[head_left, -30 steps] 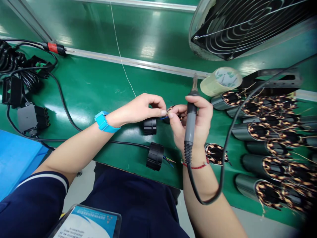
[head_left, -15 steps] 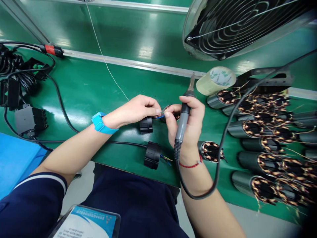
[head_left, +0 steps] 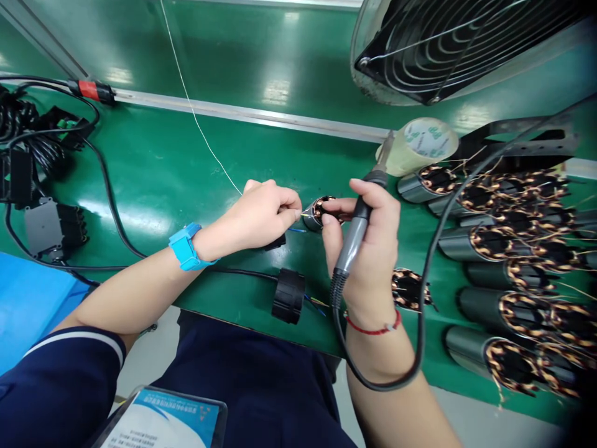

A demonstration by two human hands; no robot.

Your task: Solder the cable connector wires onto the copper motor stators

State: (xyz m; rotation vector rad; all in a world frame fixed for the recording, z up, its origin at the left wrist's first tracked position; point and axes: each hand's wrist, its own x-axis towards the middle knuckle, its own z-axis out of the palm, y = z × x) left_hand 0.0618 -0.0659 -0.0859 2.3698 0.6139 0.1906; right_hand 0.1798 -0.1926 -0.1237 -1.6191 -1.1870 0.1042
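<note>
In the head view, your right thumb and finger are now parting slightly beside the wound stator (head_left: 311,219), where a moment ago they were meeting your left fingertips. The stator is lying on the green bench (head_left: 196,186) between your hands, its copper-wound end showing more clearly, so the work is centring on those windings and the wire ends next to them. Your left hand (head_left: 263,214) is pinching tightly, holding a thin yellowish wire (head_left: 305,214) just beside the stator; a blue wire (head_left: 297,230) is hanging loose below. Your left forearm is reaching in from the lower left, back of the hand facing up. Your right hand (head_left: 380,230) is keeping the soldering iron (head_left: 354,236) across it, tip pointing up toward the tape roll (head_left: 398,155) (well away from the wire). Whether those parted fingertips are touching a copper lead, you aren't showing clearly enough to tell.
</note>
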